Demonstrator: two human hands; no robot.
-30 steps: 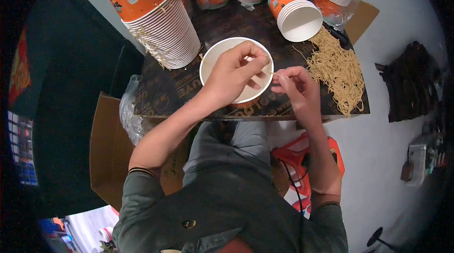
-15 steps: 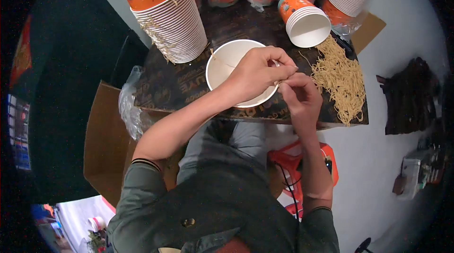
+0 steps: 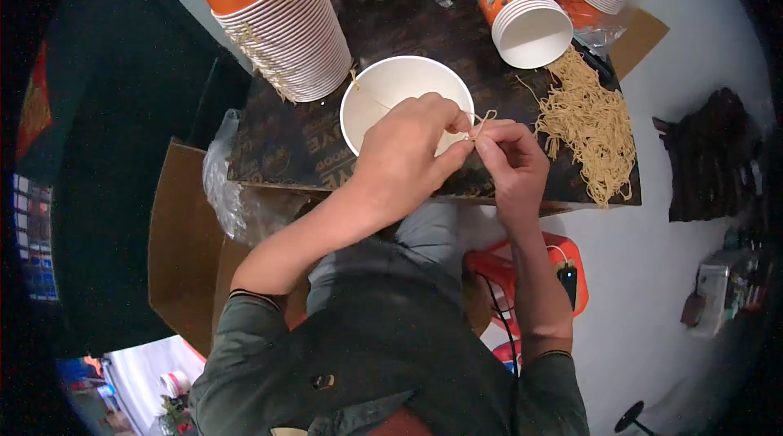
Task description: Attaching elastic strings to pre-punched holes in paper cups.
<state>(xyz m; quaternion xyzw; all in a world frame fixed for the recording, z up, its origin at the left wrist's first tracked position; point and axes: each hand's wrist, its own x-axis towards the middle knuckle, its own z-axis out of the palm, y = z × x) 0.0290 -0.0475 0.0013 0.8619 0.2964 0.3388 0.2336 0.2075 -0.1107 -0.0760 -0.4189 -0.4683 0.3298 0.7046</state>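
A white paper tub [image 3: 400, 81] stands on the dark table top, its open mouth facing up. A knotted bit of tan string [image 3: 355, 79] sits at its far left rim, and a thin strand crosses the inside. My left hand [image 3: 408, 150] reaches over the tub's near right part, thumb and fingertips pinched on string. Close beside it, my right hand [image 3: 518, 167] pinches the same string at the tub's right rim. Between the fingertips a small string loop [image 3: 487, 116] sticks up. Part of the tub's near side is hidden behind my left hand.
A heap of tan string [image 3: 587, 130] lies at the table's right edge. Left stands a tall stack of nested tubs [image 3: 285, 36] with string ends along its side. A short stack of tubs [image 3: 530, 28] lies tipped at the back right. More stacks line the back.
My hands have come slightly nearer and my left hand has turned and shifted left. A string loop now shows above the fingertips. The view has shifted a little.
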